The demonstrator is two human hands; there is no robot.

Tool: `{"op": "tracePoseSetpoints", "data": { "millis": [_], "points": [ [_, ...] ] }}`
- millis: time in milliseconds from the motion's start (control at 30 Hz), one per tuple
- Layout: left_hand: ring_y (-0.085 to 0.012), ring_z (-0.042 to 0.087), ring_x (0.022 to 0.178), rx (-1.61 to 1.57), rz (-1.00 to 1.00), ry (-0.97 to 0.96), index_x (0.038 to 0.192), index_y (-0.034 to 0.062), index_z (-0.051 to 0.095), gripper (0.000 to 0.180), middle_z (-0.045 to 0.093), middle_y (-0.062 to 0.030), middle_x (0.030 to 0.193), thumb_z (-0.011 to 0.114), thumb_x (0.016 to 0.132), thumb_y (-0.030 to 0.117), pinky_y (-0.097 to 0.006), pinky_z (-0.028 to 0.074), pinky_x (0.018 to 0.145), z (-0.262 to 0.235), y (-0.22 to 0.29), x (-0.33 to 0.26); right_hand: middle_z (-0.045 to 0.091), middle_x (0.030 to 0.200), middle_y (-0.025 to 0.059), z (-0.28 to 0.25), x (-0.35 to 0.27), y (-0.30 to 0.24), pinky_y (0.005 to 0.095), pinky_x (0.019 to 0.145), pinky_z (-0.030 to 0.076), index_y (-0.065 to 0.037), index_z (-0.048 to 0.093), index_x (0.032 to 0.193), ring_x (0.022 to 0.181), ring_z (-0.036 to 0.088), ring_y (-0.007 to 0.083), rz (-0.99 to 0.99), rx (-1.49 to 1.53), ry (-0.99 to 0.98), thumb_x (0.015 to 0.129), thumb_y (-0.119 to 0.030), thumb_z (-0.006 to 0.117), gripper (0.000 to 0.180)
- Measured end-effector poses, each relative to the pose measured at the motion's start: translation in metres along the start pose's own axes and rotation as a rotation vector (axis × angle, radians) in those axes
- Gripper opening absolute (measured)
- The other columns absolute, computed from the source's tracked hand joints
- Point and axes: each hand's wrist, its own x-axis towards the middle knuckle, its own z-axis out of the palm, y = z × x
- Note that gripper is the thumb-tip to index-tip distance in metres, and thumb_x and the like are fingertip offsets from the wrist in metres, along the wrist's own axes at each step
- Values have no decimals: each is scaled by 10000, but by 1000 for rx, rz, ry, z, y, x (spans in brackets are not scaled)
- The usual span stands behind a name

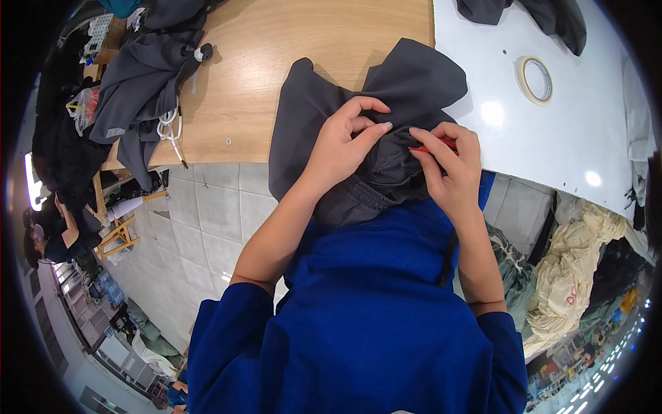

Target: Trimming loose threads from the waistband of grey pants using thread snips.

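Observation:
A dark grey garment [314,110] with a gathered elastic band [369,195] is bunched at the table's near edge and hangs over onto my lap. My left hand [348,138] is curled on its upper left part, thumb and forefinger pinching at the cloth near the gathered opening. In my right hand [452,162] is a slim red tool [448,144], most of it hidden by the fingers; its tip points left at the bunched cloth. I cannot make out whether it is snips or a seam ripper. The fingertips of both hands are close together.
More dark grey garments [141,90] with a white drawcord [169,127] lie at the table's left. A tape roll [534,79] rests on the white tabletop [496,138] at right, beside the wooden tabletop [241,55]. Cream cloth sacks [565,269] stand below right. Another person [62,228] is far left.

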Motion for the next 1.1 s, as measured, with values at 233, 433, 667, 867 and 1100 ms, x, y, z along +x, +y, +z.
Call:
{"op": "tracePoseSetpoints", "data": {
  "millis": [233, 433, 667, 867, 1100],
  "points": [
    [1, 523, 714, 4, -30, -13, 1151, 22, 552, 244, 616, 19, 757, 628, 921, 55, -157, 369, 634, 0, 1, 0, 560, 924, 61, -1, 3, 0, 326, 714, 471, -129, 733, 1010, 826, 545, 226, -42, 54, -52, 690, -54, 761, 330],
    [-4, 540, 734, 13, -32, -25, 1150, 16, 551, 240, 621, 9, 775, 622, 923, 47, -159, 387, 651, -1, 1, 0, 550, 938, 67, -2, 3, 2, 323, 702, 478, -130, 732, 1019, 830, 546, 233, -65, 47, -73, 690, -52, 760, 339],
    [-5, 543, 742, 13, -13, -27, 1150, 16, 553, 235, 624, 7, 788, 619, 926, 49, -161, 389, 657, -1, 0, 1, 551, 946, 68, -2, 2, 2, 325, 719, 473, -129, 733, 1022, 837, 548, 230, -11, 63, -64, 693, -52, 759, 339],
    [-28, 566, 773, 4, -11, -21, 1109, 18, 577, 179, 623, 3, 849, 604, 938, 61, -165, 409, 700, 0, 0, 0, 561, 947, 61, -5, 4, 1, 319, 705, 466, -125, 733, 1024, 815, 539, 219, -4, 43, -22, 690, -48, 762, 344],
    [-155, 568, 811, 182, 315, 139, 884, 79, 650, 75, 632, -11, 871, 683, 869, 144, -284, 422, 728, -5, -4, -9, 582, 913, 47, -7, -5, 1, 304, 699, 449, -101, 728, 1030, 796, 533, 208, 63, 48, 12, 704, -35, 757, 334]
  ]
}}
